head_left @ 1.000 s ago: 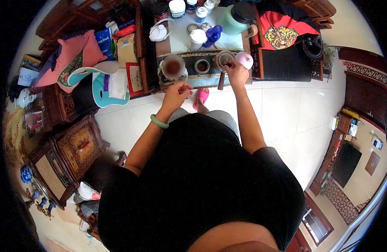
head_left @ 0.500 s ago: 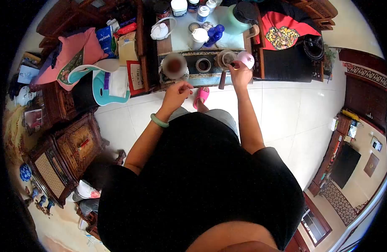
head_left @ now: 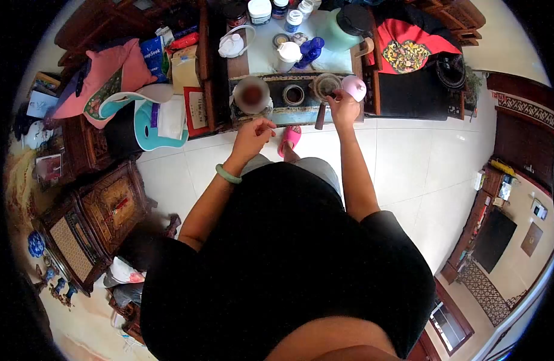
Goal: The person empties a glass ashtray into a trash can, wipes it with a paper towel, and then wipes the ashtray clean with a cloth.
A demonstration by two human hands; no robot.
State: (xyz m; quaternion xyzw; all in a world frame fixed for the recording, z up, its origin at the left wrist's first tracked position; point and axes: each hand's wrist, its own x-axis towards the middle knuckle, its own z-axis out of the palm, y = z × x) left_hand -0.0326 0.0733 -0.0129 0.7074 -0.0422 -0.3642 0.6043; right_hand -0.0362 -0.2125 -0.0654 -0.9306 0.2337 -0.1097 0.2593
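My right hand (head_left: 345, 109) is at the front right of the table, its thumb and fingertips pinched at the near rim of a round, see-through pot (head_left: 327, 84). Whatever the pinch holds is hidden by the fingers. From this pot a dark side handle (head_left: 320, 118) points toward me. Just right of the fingers sits a pale pink round object (head_left: 354, 88). My left hand (head_left: 252, 139) hovers in front of the table edge, fingers loosely bent and apart, with nothing in it. Nearest to it is a blurred round vessel (head_left: 252, 94) with reddish-brown contents. A small dark-filled cup (head_left: 293, 94) stands between vessel and pot.
Behind stand a white lidded bottle (head_left: 288, 52), a blue bottle (head_left: 311, 49), a white handled container (head_left: 232, 46), a large pale green jug (head_left: 337, 29) and several pill bottles. Chairs flank the table, the left one holding a turquoise visor (head_left: 146, 129) and a pink cushion (head_left: 117, 63).
The view has shifted slightly, so the table appears a little farther right and lower. My right fingertips have moved slightly nearer the pot's front rim. My left hand keeps its pose.
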